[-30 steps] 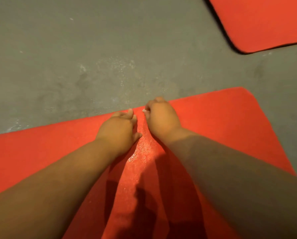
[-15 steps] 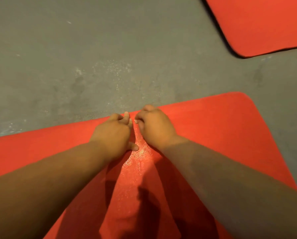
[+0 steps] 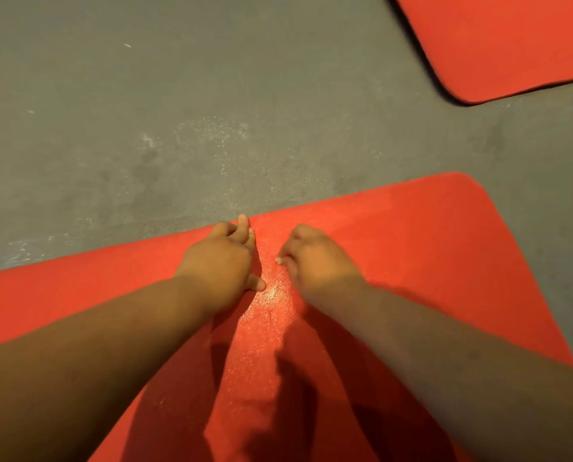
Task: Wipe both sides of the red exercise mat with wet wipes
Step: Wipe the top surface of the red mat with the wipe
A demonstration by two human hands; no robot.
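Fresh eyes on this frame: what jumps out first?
The left hand and right hand sit side by side on the red mat, close to its far edge. Between them a glistening wet patch catches the light. A second red mat lies on the grey floor at top right.

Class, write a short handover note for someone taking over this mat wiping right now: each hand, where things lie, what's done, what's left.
Left hand rests on the red mat near its far edge, holding nothing visible.
Right hand sits beside it on the mat, fingers curled; a white speck at them may be a wipe, unclear.
Done: a wet sheen shows between the hands.
Left: the remaining top surface, by my judgement, then the underside.
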